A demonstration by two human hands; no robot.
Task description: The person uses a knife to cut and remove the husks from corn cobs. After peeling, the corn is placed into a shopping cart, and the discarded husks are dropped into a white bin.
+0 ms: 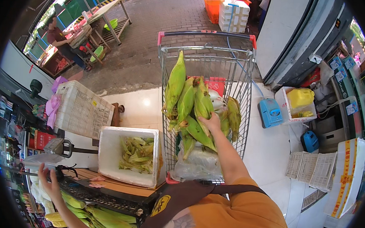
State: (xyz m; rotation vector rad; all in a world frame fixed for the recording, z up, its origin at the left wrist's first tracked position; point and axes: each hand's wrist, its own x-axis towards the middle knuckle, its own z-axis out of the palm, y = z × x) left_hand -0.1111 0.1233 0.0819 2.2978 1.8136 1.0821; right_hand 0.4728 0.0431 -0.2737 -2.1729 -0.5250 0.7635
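My right hand (211,123) reaches into a metal shopping cart (207,48) and grips the lower part of a green-husked ear of corn (202,96). Around it are more ears in their husks, among them a tall one (177,79) at the left and a browner one (233,115) at the right. White vegetables (214,95) lie behind them, and a clear plastic bag (198,164) fills the near end. My left hand (50,183) is raised with fingers apart, beside a clear plastic sheet or bag (44,160) and above husked corn (109,218) in a black crate (100,199).
Left of the cart, a white foam box (106,156) contains stripped husks (137,155). Behind that stands a white plastic crate (84,105). Blue devices (269,113) and a foam box with a yellow jug (300,98) sit rightward. A person (61,41) works at a far stall.
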